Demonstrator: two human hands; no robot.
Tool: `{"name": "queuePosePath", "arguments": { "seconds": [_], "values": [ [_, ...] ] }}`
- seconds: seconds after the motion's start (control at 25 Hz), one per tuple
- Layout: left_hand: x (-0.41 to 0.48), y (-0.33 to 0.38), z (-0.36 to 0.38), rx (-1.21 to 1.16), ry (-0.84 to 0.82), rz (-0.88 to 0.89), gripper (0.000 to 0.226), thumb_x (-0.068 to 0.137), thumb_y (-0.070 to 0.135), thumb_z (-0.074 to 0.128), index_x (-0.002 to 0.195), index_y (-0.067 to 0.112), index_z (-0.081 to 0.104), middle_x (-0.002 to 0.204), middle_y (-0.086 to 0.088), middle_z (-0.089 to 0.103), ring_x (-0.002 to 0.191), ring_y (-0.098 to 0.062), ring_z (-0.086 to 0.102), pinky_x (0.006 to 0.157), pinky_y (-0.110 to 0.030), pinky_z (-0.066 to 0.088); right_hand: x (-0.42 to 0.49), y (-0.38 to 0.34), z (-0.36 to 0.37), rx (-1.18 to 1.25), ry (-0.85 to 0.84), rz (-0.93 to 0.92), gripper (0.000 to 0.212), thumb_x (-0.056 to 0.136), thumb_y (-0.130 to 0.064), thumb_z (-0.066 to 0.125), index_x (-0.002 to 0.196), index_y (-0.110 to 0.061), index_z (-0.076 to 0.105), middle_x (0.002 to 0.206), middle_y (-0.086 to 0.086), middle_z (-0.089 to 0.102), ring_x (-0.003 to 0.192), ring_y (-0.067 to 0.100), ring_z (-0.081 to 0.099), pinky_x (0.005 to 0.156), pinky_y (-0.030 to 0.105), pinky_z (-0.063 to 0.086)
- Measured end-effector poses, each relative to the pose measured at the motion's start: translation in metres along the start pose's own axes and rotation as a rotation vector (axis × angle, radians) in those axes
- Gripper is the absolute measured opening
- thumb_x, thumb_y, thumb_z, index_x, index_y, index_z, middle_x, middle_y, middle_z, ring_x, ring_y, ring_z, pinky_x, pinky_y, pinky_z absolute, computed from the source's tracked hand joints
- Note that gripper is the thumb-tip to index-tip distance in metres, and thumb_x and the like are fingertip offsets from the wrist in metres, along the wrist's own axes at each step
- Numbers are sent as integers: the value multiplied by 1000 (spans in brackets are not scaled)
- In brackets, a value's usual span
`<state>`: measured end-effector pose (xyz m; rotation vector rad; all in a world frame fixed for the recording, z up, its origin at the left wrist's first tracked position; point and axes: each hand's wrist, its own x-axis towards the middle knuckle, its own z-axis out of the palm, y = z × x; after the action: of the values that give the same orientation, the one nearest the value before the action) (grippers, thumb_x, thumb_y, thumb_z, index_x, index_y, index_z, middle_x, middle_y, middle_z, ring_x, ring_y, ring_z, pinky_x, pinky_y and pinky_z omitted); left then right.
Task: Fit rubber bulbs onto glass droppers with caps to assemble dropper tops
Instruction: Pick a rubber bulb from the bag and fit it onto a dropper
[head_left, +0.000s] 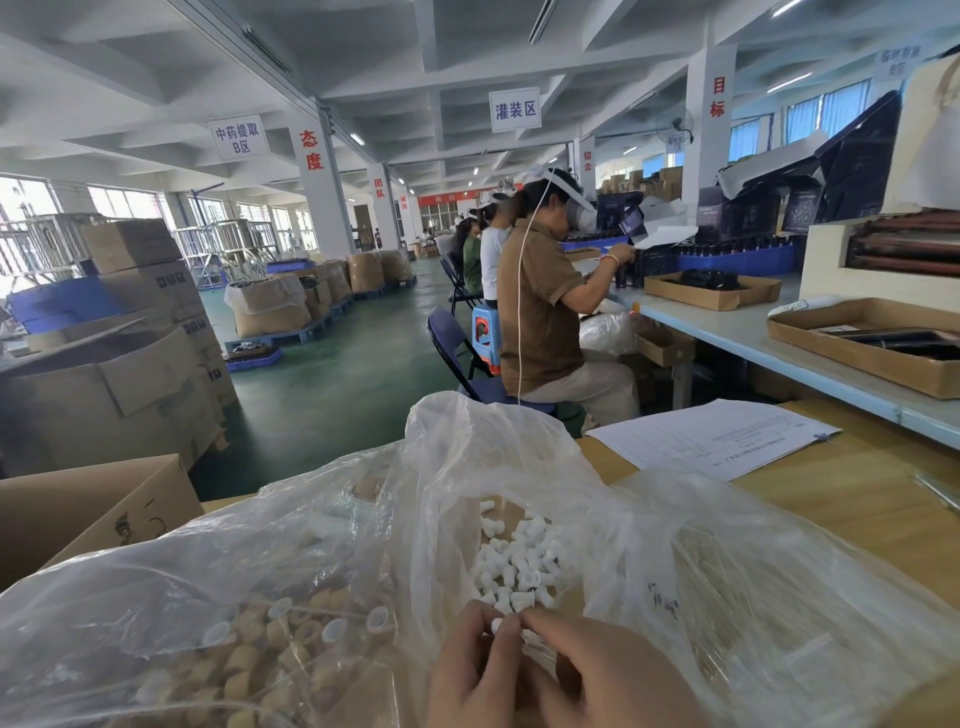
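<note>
At the bottom centre, my left hand (475, 670) and my right hand (597, 675) meet over a small white rubber bulb (497, 625), pinching it between their fingertips. What lies under the bulb is hidden by my fingers. Just beyond them a heap of loose white rubber bulbs (514, 561) lies inside an open clear plastic bag (467, 467). To the left, another clear bag holds several tan wood-look caps (270, 660), some with white liners showing.
A wooden table (831, 499) carries a printed paper sheet (711, 436) at the right. A cardboard box (78, 514) stands at the left. Ahead, seated workers (550, 312) sit along a long bench; stacked cartons (130, 353) fill the left floor.
</note>
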<state>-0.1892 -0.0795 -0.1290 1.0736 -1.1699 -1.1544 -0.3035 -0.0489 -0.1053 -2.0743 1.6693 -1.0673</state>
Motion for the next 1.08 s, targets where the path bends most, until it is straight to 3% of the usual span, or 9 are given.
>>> {"name": "queuePosePath", "arguments": {
  "seconds": [0.12, 0.2, 0.32, 0.4, 0.52, 0.68, 0.8, 0.92, 1.08],
  "values": [
    [4, 3, -5, -187, -22, -144, 25, 91, 4, 40, 72, -3, 56, 50, -11, 37, 39, -16, 32, 36, -18, 26, -2, 2, -8, 36, 61, 8, 32, 78, -68, 36, 109, -66, 27, 83, -37, 56, 73, -10, 56, 65, 6, 42],
    [6, 15, -5, -387, -13, -254, 23, 80, 3, 37, 83, -6, 58, 53, -13, 40, 37, -16, 33, 35, -17, 26, -2, 3, -8, 48, 26, 13, 34, 77, -67, 40, 109, -66, 29, 79, -31, 56, 69, -4, 55, 60, 9, 41],
    [11, 25, -6, -510, -21, -347, 41, 58, 2, 41, 94, -7, 57, 56, -15, 45, 33, -20, 38, 33, -19, 30, -3, 4, -7, 69, 7, 47, 23, 85, -54, 53, 107, -58, 46, 74, -28, 56, 66, -2, 54, 58, 10, 40],
    [12, 25, -8, -586, -46, -389, 37, 67, 1, 44, 101, -5, 57, 58, -18, 51, 34, -25, 45, 33, -26, 39, -2, 7, -8, 63, -15, 65, 16, 87, -49, 56, 103, -51, 58, 69, -25, 57, 65, -1, 55, 58, 11, 40],
    [15, 23, -13, -644, -13, -431, 27, 93, 14, 42, 101, -5, 58, 59, -16, 59, 39, -26, 57, 35, -30, 50, -2, 7, -8, 83, 9, 56, 14, 87, -47, 57, 100, -53, 55, 62, -19, 56, 61, 2, 55, 57, 12, 41],
    [14, 23, -11, -637, 85, -368, 31, 96, 26, 45, 82, -1, 54, 57, -17, 62, 40, -22, 61, 37, -29, 52, -2, 3, -10, 88, 3, 49, 16, 89, -45, 57, 95, -59, 52, 58, -17, 53, 57, 4, 52, 56, 13, 39],
    [15, 18, -8, -614, 141, -269, 29, 81, 29, 54, 75, 2, 46, 71, -19, 69, 60, -29, 70, 53, -38, 56, -3, 1, -8, 95, -5, 58, 9, 91, -45, 55, 85, -51, 55, 59, -19, 53, 57, 5, 51, 54, 14, 36],
    [13, 20, -7, -628, 107, -248, 38, 75, 33, 54, 96, 3, 61, 86, -16, 73, 76, -30, 72, 53, -36, 58, -4, -1, -4, 109, -24, 63, 18, 91, -48, 53, 96, -35, 64, 62, -24, 54, 58, 2, 51, 54, 12, 36],
    [8, 21, -2, -608, 72, -220, 45, 76, 33, 51, 107, 4, 65, 98, -17, 72, 84, -31, 72, 54, -31, 57, -4, -7, 1, 68, -109, 27, 18, 95, -43, 48, 107, -36, 60, 76, -45, 49, 67, -10, 51, 61, 7, 36]
  ]
}}
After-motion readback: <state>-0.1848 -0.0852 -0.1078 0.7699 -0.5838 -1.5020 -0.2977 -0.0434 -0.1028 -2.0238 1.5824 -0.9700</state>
